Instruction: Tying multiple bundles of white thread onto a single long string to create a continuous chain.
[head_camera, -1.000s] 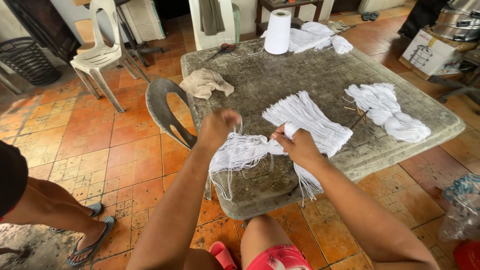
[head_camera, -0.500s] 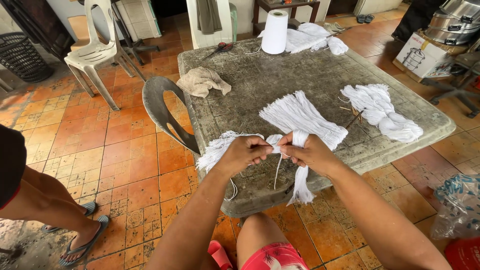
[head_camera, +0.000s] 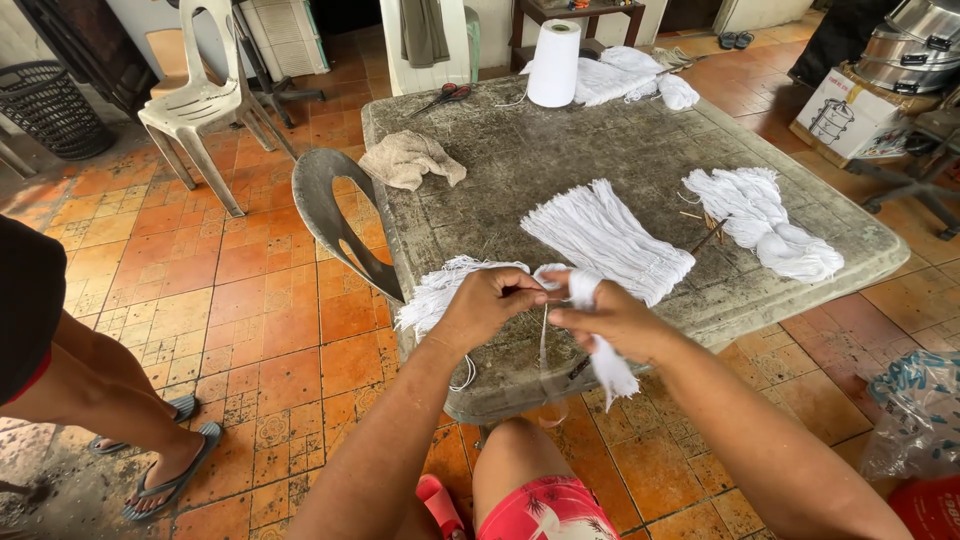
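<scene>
Both hands meet over the table (head_camera: 520, 170) edge. The left hand (head_camera: 487, 305) and right hand (head_camera: 612, 318) pinch a white string bundle (head_camera: 445, 290) (fingers closed tight). More white strings (head_camera: 605, 238) lie just behind.

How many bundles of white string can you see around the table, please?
4: one in both hands, a fanned bundle mid-table, a twisted bundle to the right, and a far pile beside the roll, possibly several.
</scene>
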